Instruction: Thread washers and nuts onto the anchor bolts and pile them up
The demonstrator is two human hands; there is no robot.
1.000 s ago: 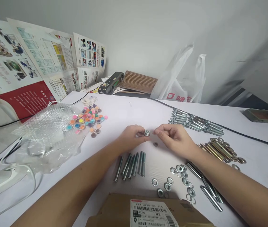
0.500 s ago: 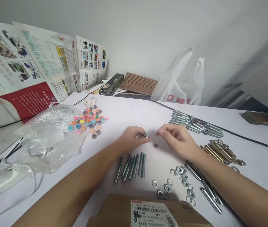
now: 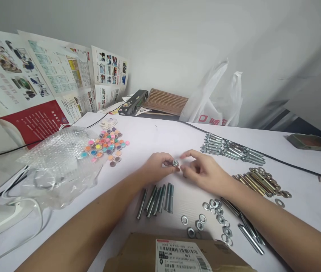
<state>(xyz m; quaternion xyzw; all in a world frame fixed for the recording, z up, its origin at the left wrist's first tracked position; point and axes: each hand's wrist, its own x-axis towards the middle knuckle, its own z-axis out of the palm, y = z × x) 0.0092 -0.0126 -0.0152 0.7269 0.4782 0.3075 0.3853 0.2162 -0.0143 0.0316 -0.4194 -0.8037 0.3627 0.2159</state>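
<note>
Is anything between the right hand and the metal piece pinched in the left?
Nothing visible: the right hand is just beside the metal piece, whose exposed end shows past the fingers of the left hand.

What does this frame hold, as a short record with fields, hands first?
Left hand: fingers pinching a small round metal piece
Right hand: close beside that piece; whether it holds anything is unclear
Nearest the person: cardboard box with a printed label
Between box and left hand: silvery bolts lying side by side
Near right forearm: silver nuts and washers, gold-coloured hardware
Far right: rows of silver fasteners
Left side: coloured discs, bubble wrap
Surface: white table
</note>
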